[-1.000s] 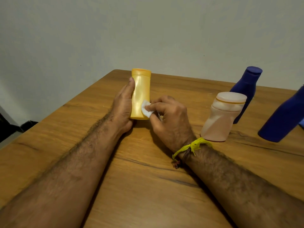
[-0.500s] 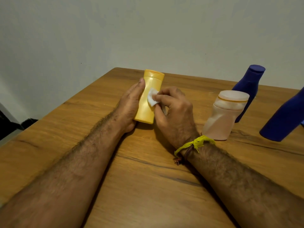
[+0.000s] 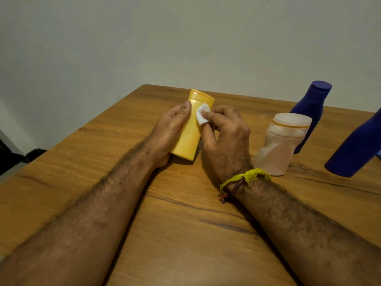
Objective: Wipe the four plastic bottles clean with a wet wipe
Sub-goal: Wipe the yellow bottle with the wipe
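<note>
The left hand (image 3: 171,129) has its grip wrapped round the yellow bottle (image 3: 191,133), thumb lying up the near face while the fingers go behind and are hidden from me. The bottle leans, its cap end tipped away and to the right, its lower corner down at the worktop (image 3: 185,234); whether the base sits flat I cannot tell, since the palm covers that side. Just right of that grip, the right hand (image 3: 226,141) pinches a small white wet wipe (image 3: 202,116) between thumb and forefinger and holds it against the bottle's upper front, just below the cap. Most of the wipe is tucked under the fingertips, so only a folded corner shows. The bottle is plain glossy yellow, no label visible. A yellow thread band (image 3: 245,178) is tied on the right wrist. Further right of the wiping hand stands a pale pink bottle (image 3: 280,145), dented at its waist, partly masking a blue bottle (image 3: 311,108) behind it. Another blue bottle (image 3: 356,149) is cut off by the picture's edge.
</note>
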